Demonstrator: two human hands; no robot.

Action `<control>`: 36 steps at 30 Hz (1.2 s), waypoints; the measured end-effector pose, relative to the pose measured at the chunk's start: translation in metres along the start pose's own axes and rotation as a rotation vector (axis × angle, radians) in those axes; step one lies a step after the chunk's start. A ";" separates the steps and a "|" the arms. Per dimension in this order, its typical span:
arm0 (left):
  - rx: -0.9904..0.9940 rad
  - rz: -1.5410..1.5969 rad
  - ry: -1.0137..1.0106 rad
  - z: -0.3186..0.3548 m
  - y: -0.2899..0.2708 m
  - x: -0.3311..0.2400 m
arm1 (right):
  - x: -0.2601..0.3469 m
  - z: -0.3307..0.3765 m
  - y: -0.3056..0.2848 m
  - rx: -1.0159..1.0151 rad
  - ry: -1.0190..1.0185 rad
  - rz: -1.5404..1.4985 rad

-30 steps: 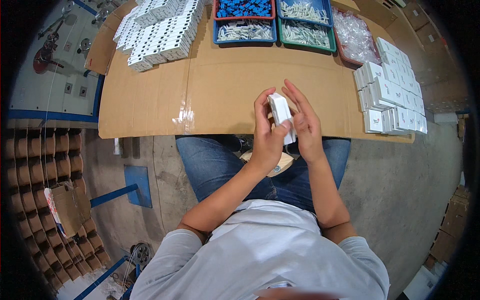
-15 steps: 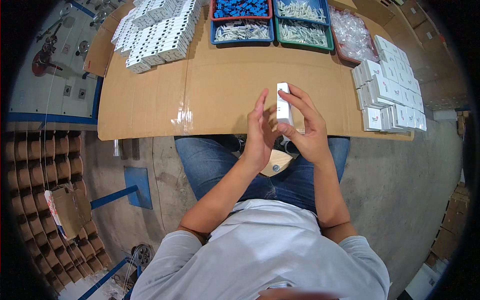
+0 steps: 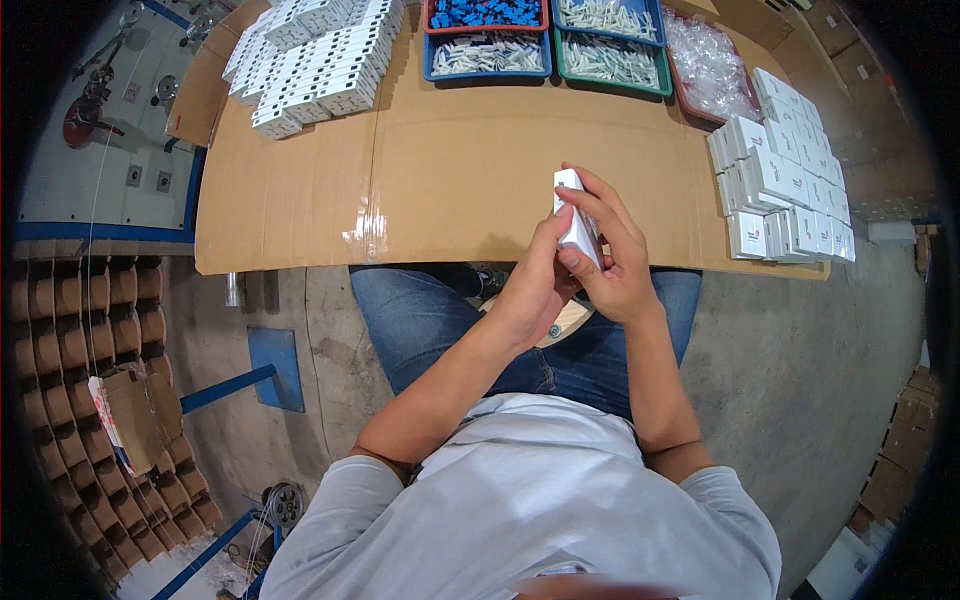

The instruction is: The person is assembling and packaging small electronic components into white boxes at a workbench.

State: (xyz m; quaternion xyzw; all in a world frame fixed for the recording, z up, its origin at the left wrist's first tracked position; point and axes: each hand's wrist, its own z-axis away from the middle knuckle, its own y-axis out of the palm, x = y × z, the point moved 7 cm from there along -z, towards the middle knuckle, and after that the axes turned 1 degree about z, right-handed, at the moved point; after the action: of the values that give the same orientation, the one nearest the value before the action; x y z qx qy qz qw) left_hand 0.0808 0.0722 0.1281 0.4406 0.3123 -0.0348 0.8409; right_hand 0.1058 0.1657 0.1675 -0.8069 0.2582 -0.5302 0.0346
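A small white box (image 3: 580, 238) is between my two hands, just above the near edge of the cardboard-covered table (image 3: 460, 190). My right hand (image 3: 622, 262) grips it from the right, its fingers laid across the upper part and its thumb low on the near end. On the other side, my left hand (image 3: 532, 290) presses its thumb against the box; its other fingers are mostly hidden beneath. The box stands tilted, leaning a little to the left at its far end.
Stacked white boxes (image 3: 790, 185) stand at the right, and a larger stack of white boxes (image 3: 320, 75) at the far left. Along the back are a red tray (image 3: 487, 32) of blue pieces, trays of small white parts, and a bin (image 3: 690, 105) of clear plastic pieces.
My left hand has come in from beside the box and closed on it. The box has turned and tilted in my right hand.
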 end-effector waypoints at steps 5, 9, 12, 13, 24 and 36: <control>-0.066 0.047 0.049 0.000 -0.002 0.008 | -0.003 0.005 0.006 0.007 -0.049 0.076; -0.097 0.004 0.071 -0.001 -0.003 0.009 | -0.002 0.005 0.008 0.002 -0.105 0.129; -0.102 -0.015 0.078 -0.001 -0.003 0.008 | 0.000 0.006 0.008 -0.009 -0.134 0.146; -0.116 -0.018 0.088 0.000 -0.003 0.008 | 0.001 0.006 0.008 -0.014 -0.147 0.155; -0.136 -0.026 0.103 -0.003 -0.007 0.009 | -0.001 0.005 0.010 -0.011 -0.150 0.144; -0.150 -0.001 0.111 0.000 -0.004 0.006 | -0.003 0.006 0.012 -0.009 -0.156 0.137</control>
State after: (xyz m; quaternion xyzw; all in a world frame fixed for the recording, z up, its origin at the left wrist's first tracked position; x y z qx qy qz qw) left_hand 0.0842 0.0710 0.1215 0.3775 0.3603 0.0126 0.8529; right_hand 0.1051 0.1554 0.1584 -0.8262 0.3117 -0.4610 0.0872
